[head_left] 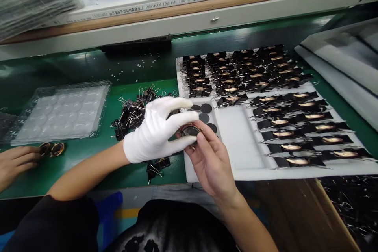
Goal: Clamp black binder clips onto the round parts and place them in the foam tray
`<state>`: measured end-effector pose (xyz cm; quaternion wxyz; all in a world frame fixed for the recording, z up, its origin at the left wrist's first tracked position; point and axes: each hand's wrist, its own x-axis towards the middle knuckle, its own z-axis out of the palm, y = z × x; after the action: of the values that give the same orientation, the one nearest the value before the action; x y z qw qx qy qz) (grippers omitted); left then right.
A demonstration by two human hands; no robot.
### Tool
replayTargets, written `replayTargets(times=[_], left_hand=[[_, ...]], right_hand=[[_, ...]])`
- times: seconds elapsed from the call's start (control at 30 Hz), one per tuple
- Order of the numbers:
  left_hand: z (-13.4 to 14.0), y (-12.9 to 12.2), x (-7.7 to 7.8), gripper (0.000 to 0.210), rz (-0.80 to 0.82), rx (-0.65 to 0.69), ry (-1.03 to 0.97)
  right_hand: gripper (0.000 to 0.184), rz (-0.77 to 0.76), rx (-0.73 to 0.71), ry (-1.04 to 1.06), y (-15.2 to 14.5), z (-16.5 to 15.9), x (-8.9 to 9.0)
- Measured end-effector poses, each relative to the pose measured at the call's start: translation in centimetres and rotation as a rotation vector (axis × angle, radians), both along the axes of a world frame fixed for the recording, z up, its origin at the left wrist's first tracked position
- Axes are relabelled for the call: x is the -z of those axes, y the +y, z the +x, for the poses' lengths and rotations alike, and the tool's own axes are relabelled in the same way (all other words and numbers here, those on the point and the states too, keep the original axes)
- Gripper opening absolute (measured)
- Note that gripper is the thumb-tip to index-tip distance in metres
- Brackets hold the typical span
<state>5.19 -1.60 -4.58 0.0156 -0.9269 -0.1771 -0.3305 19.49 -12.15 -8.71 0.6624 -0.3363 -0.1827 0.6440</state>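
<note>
In front of me, above the left edge of the white foam tray, my right hand (211, 153) is bare and closed on a small round case (190, 130) with a dark face and a metallic rim. My left hand (159, 128) wears a white glove. Its index finger and thumb lie on opposite sides of the same round case, and the other fingers are raised. Thin dark discs (206, 108) lie on the foam just behind my hands. A pile of black binder clips (132, 110) sits beyond my gloved hand, and a few more clips (158, 167) lie below the wrist.
The white foam tray (240, 138) carries rows of clipped gold-coloured pieces (291, 147). At left stands a clear plastic blister tray (63, 110). Another person's hand (19, 163) touches two round gold-rimmed pieces (57, 149). A box of black clips (351, 208) is at lower right.
</note>
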Motion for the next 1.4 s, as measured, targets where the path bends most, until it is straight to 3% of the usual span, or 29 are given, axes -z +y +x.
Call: replayTargets(times=[0.13,0.27,0.37,0.5,0.7,0.8,0.87,0.93,1.03,1.1,1.27,1.4], left_hand=[[-0.4,-1.1,0.0,0.052,-0.129,-0.078,-0.048],[-0.4,-2.4,-0.3,0.029,-0.485,-0.223,0.120],[-0.3,-2.6,-0.8,0.030,-0.777,-0.186,0.201],[-0.4,-2.1,-1.2,0.038,-0.869,-0.109,0.173],[-1.2,-1.7,-0.7,0.032,-0.852,0.016,0.239],[-2.2,-1.3,-1.3,0.034,-0.926,0.138,0.365],[-3.1,-0.5,-2.2,0.034,-0.958,0.190,0.462],[-4.1,0.8,-3.1,0.034,-0.818,0.035,0.463],[-5.9,3.3,-3.4,0.041,-0.371,-0.484,0.404],[-7.0,4.8,-2.9,0.043,-0.223,-0.664,0.483],[-8.4,6.8,-1.3,0.042,-0.356,-0.536,0.762],[-8.3,7.1,-1.0,0.033,-0.413,-0.526,0.696]], right_hand=[[0.029,0.055,0.085,-0.038,0.2,-0.2,0.1],[0.029,0.117,0.137,-0.116,0.1,-0.5,0.2],[0.028,0.136,0.100,-0.182,-0.1,-0.8,0.2],[0.028,0.129,0.089,-0.303,-0.4,-0.9,0.4],[0.023,0.124,0.016,-0.721,-1.0,1.5,0.6],[0.015,0.170,-0.134,-0.736,-1.3,3.2,0.6],[0.012,0.150,-0.158,-0.704,-1.5,4.0,0.9],[0.010,0.118,-0.104,-0.672,-1.7,4.4,1.4],[0.009,0.084,-0.047,-0.579,-1.8,4.6,2.2],[0.010,0.073,-0.064,-0.523,-1.9,4.6,2.5],[0.010,0.101,-0.125,-0.463,-1.8,4.4,2.4],[0.011,0.117,-0.148,-0.462,-1.7,4.2,2.2]])
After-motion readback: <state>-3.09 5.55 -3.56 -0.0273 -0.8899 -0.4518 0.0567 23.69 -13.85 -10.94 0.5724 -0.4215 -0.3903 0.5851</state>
